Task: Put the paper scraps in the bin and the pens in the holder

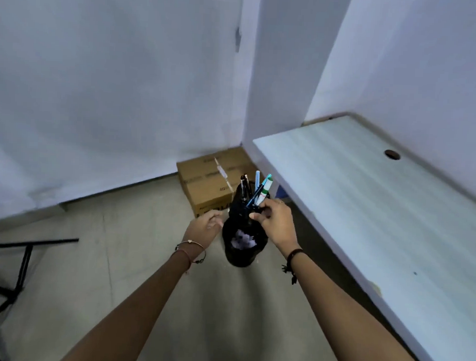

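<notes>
Seemingly nearly done: pale paper scraps (pixel 242 239) lay in the round black bin (pixel 243 255) at lower centre. The right hand (pixel 274 223) gripped the dark pen holder (pixel 239 207), pens (pixel 259 188) inside; the left hand (pixel 204 228) hung loosely curled, empty, and the pale tabletop (pixel 380 213) showed nothing left.

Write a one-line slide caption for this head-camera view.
Right hand holds a black pen holder of pens above a black bin containing pale paper scraps.

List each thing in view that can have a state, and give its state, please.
right hand: shut on the pen holder
left hand: loosely curled, holds nothing
pen holder: held above the bin, pens standing in it
pens: in the holder, tips up
bin: on the floor, paper scraps inside
paper scraps: in the bin
cardboard box: closed, taped
</notes>
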